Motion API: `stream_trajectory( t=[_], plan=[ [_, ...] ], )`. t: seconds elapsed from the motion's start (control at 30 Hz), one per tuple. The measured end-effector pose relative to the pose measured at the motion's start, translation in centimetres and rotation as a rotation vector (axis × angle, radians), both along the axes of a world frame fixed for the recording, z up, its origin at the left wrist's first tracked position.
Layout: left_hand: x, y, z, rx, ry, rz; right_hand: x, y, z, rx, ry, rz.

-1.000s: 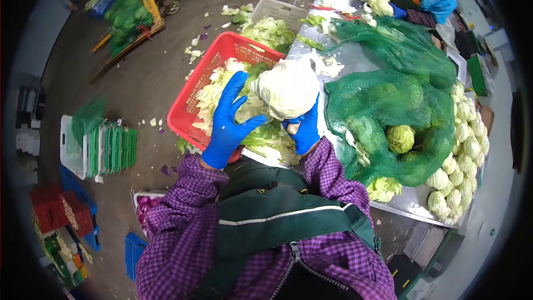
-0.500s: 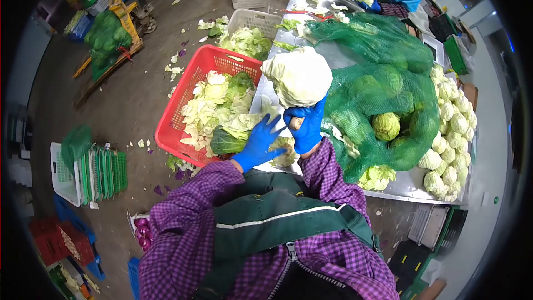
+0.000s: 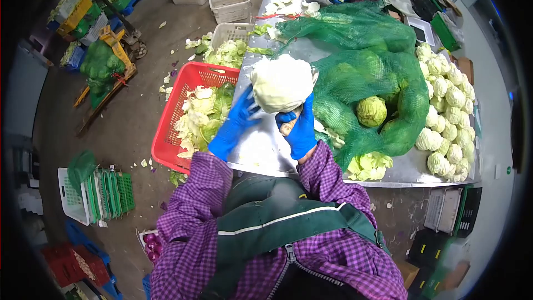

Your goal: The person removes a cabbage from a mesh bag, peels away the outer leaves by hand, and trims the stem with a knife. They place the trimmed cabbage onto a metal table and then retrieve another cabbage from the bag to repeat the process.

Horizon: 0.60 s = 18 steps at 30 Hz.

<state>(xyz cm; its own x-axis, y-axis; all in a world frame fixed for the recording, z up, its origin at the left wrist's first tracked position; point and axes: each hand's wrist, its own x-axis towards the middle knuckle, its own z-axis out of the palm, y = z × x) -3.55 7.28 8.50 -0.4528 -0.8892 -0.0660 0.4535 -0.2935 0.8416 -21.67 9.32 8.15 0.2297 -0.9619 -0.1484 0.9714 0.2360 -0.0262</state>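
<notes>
While our right grip (image 3: 302, 134) holds the cabbage (image 3: 282, 84), trimming seems in hand.
Our left grip (image 3: 235, 126) is wide beside it; peeling would call for steady support.

A: Table (image 3: 255, 153) count, near edge?
B: Left hand (image 3: 236, 125), right hand (image 3: 302, 133): two. White cabbage (image 3: 282, 84) between them: one. Leaf clump (image 3: 370, 165): one.
A: Left edge?
B: Red basket (image 3: 165, 125) alongside: one. White crates (image 3: 233, 15) nearest that edge: two.
A: Middle?
B: Green mesh bags (image 3: 358, 26): looks like two. Bare cabbage (image 3: 371, 111) showing: one.
A: Right edge?
B: Trimmed cabbages (image 3: 455, 98), one pile: twenty-plus, too packed to count exactly.
</notes>
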Motion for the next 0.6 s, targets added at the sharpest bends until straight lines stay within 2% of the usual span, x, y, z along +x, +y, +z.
stream_trajectory(
  t=[0.07,0.1,0.13,0.2,0.23,0.3,0.43,0.53,0.57,0.6],
  plan=[
    [-3.5,1.5,-1.1,-0.237,0.184,-0.022,-1.4,0.5,-1.9,-0.091,0.335,-0.04],
    [-4.9,2.3,0.2,0.024,0.35,-0.02,-2.9,1.0,-1.8,-0.281,0.64,-0.12],
    [-5.4,2.7,0.2,0.017,0.345,-0.01,-3.9,1.7,-0.4,-0.289,0.821,-0.118],
    [-6.2,3.1,0.2,0.057,0.449,0.089,-5.5,3.1,2.3,-0.373,0.809,-0.129],
    [-6.4,3.6,0.5,0.096,0.369,0.115,-6.2,3.4,2.8,-0.37,0.8,-0.13],
    [-7.2,4.3,-0.5,0.047,0.309,0.114,-7.6,3.8,3.2,-0.158,0.976,-0.163],
    [-9.9,5.6,-1.7,-0.102,0.134,0.156,-11.6,4.7,1.7,-0.032,1.059,-0.231],
    [-11.3,6.4,-3.3,0.062,0.168,0.137,-15.3,6.1,-1.1,-0.063,1.042,-0.263],
    [-12.5,6.5,-2.1,0.032,0.087,0.095,-16.9,6.9,-1.8,-0.181,1.094,-0.258],
    [-13.6,6.8,-0.3,0.001,0.007,0.042,-17.5,7.5,0.0,-0.133,1.019,-0.219]
  ],
)
